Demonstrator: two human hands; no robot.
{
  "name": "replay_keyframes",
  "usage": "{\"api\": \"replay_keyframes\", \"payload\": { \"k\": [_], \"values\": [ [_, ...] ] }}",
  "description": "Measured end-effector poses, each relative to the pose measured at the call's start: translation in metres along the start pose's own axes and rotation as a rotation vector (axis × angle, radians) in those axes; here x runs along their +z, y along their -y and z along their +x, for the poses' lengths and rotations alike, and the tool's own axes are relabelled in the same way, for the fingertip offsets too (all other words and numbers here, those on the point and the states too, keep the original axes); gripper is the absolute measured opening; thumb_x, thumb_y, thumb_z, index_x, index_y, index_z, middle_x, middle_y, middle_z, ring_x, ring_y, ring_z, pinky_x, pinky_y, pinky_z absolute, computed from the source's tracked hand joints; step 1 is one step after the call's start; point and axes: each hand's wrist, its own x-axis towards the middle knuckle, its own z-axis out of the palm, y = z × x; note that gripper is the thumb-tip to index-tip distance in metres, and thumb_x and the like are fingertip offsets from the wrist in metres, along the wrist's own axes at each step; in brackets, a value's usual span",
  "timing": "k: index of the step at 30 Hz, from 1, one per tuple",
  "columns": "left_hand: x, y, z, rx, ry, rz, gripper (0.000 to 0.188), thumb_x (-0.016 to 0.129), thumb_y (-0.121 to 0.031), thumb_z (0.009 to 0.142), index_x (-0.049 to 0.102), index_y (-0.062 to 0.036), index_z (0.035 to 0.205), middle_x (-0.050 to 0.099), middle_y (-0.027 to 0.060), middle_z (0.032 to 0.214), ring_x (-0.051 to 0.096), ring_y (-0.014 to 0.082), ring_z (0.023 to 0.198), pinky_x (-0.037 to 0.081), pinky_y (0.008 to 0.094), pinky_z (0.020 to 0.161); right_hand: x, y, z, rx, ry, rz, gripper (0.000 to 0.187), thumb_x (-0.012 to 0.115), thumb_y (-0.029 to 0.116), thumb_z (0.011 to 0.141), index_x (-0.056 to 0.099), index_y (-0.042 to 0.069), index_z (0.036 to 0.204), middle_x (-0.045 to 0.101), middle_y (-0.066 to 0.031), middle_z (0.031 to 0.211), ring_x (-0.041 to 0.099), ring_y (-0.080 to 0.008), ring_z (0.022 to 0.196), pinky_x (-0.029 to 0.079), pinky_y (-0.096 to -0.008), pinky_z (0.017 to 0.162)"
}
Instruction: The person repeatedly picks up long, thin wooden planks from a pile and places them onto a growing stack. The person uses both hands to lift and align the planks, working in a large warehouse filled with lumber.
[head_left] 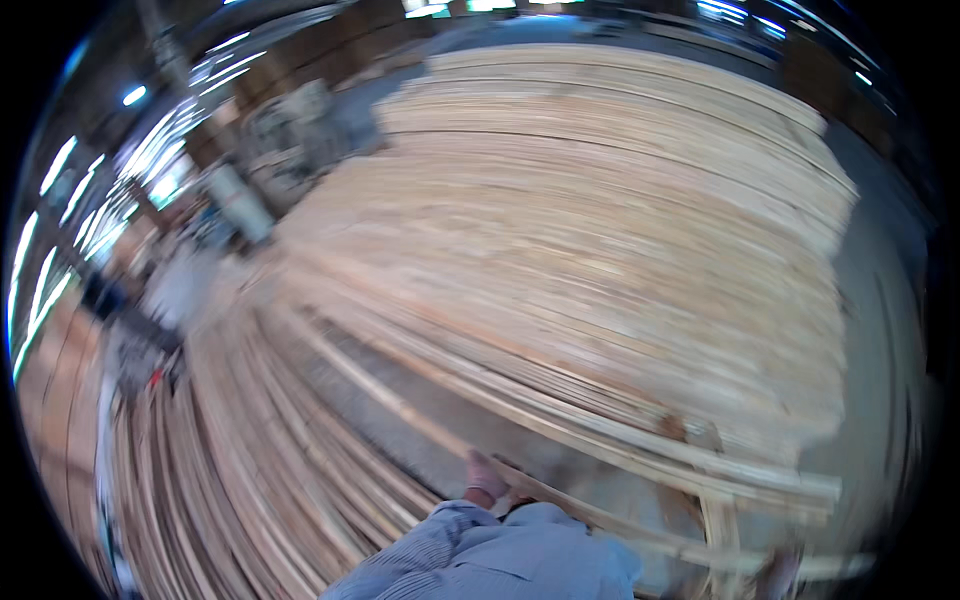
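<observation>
A long, narrow wooden strip (395,405) runs slantwise in front of my body, from the stacked wood at left to the lower right. My left hand (485,478) is closed around it near the middle, just ahead of my blue-grey clothing. Toward the strip's right end my right hand (780,572) overlaps it and appears closed on it, though blur and dimness hide the fingers. Just beyond lie several more long strips (590,425), side by side, their right ends resting above an upright wooden piece (720,520).
A broad, layered stack of pale boards (580,230) fills the middle and far side. More long strips (250,450) lie at my left. Blurred equipment (290,130) stands at the far left, beside a pale cylindrical object (238,203). Grey floor (885,300) runs along the right.
</observation>
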Motion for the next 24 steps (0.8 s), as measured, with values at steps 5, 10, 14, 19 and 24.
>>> {"api": "replay_keyframes", "payload": {
  "k": [5, 10, 14, 19, 24],
  "values": [
    [0.022, 0.002, -0.045, 0.004, -0.175, -0.151, 0.063, 0.045, -0.07, 0.085, 0.046, -0.0073, 0.09, 0.048, 0.0126, 0.08, 0.048, 0.034, 0.074, 0.045, 0.0574, 0.076, -0.005, 0.021, -0.001, 0.246, 0.494, 0.016, 0.024, 0.065, 0.022, 0.075, 0.071, 0.01, 0.095, 0.07, -0.0165, 0.089, 0.065, -0.0327, 0.09, 0.049, -0.0446, 0.087],
    [0.004, -0.017, -0.049, 0.139, -0.129, -0.14, 0.059, 0.043, -0.069, 0.087, 0.047, -0.0093, 0.084, 0.048, 0.012, 0.07, 0.047, 0.0324, 0.063, 0.045, 0.0549, 0.064, -0.012, 0.055, 0.03, 0.188, 0.65, 0.071, 0.01, 0.066, 0.022, 0.07, 0.073, 0.016, 0.074, 0.07, -0.0132, 0.078, 0.066, -0.0354, 0.078, 0.05, -0.0465, 0.079],
    [0.006, -0.065, -0.04, 0.246, -0.025, -0.047, 0.058, 0.045, -0.066, 0.088, 0.046, -0.0086, 0.087, 0.048, 0.0119, 0.076, 0.049, 0.0351, 0.069, 0.045, 0.0577, 0.071, 0.017, 0.075, 0.016, 0.225, 0.661, 0.203, 0.008, 0.068, 0.023, 0.07, 0.073, 0.02, 0.075, 0.07, -0.012, 0.078, 0.066, -0.0331, 0.073, 0.053, -0.0449, 0.074],
    [0.013, -0.147, -0.034, 0.311, 0.195, -0.068, 0.062, 0.042, -0.066, 0.09, 0.053, -0.0062, 0.1, 0.057, 0.0153, 0.087, 0.057, 0.0377, 0.083, 0.047, 0.0585, 0.08, -0.012, 0.111, 0.054, -0.113, 0.466, 0.492, 0.006, 0.068, 0.019, 0.075, 0.065, 0.016, 0.08, 0.066, -0.0098, 0.072, 0.065, -0.0335, 0.069, 0.053, -0.0471, 0.065],
    [0.037, -0.052, -0.096, 0.279, 0.238, -0.135, 0.07, 0.042, -0.069, 0.089, 0.054, -0.0038, 0.111, 0.06, 0.0175, 0.096, 0.058, 0.0383, 0.093, 0.046, 0.0579, 0.086, -0.05, 0.202, 0.091, -0.215, 0.704, 0.376, 0.022, 0.064, 0.034, 0.083, 0.066, 0.017, 0.096, 0.068, -0.0111, 0.085, 0.065, -0.0326, 0.074, 0.051, -0.0477, 0.067]
  ]
}}
